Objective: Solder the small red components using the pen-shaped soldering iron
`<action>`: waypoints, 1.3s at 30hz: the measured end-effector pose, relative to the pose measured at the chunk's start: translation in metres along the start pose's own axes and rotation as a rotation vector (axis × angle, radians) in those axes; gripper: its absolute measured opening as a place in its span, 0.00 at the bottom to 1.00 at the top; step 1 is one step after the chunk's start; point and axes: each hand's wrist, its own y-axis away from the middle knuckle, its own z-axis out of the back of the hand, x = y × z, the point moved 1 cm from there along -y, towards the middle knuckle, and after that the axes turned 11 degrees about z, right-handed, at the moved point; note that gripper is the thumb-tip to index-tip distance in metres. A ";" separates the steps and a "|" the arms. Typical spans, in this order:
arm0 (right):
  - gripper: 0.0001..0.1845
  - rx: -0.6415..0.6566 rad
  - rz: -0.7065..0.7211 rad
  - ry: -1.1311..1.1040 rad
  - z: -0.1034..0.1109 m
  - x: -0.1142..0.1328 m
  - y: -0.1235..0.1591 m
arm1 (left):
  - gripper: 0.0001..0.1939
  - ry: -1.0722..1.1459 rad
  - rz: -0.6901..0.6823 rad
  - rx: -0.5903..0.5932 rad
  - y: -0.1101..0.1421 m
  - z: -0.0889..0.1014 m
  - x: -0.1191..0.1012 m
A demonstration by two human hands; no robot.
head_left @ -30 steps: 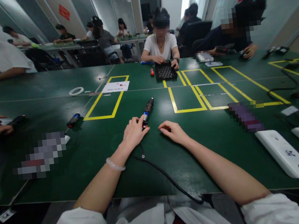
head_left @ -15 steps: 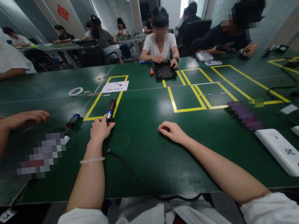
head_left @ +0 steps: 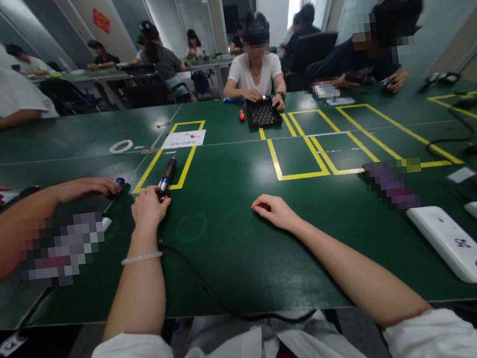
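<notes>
In the head view my left hand is closed around the rear end of a slim black and blue tool, which looks like a corded electric screwdriver. The tool points away from me, with its front part over a yellow-taped rectangle on the table. A black cable runs from near my left wrist towards the table's front edge. Loosely curled, my right hand rests on the green table, with nothing visible in its fingers.
A co-worker's hand at left touches a blue-ended object. A white power bank and a blurred-out phone-like thing lie right. Further back are a printed sheet, a tape roll and a black tray.
My left hand has moved slightly left with the tool and its cable. The co-worker's hand has reached right to the dark and blue object. My right hand stays still.
</notes>
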 end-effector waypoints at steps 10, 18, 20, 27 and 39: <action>0.08 0.003 -0.004 -0.011 0.000 0.000 0.001 | 0.17 0.005 -0.006 0.007 0.006 0.004 -0.002; 0.07 0.010 0.005 -0.011 -0.001 -0.003 0.000 | 0.19 0.028 0.007 -0.081 0.018 0.010 -0.015; 0.07 0.011 0.004 -0.010 -0.002 -0.004 0.000 | 0.20 0.102 -0.001 -0.141 0.024 0.012 -0.024; 0.07 0.016 -0.008 -0.016 -0.003 -0.003 -0.001 | 0.21 0.589 -0.539 0.201 0.066 0.009 -0.085; 0.07 0.112 0.047 -0.213 -0.007 0.006 -0.001 | 0.30 0.732 -0.846 0.790 0.128 0.001 -0.131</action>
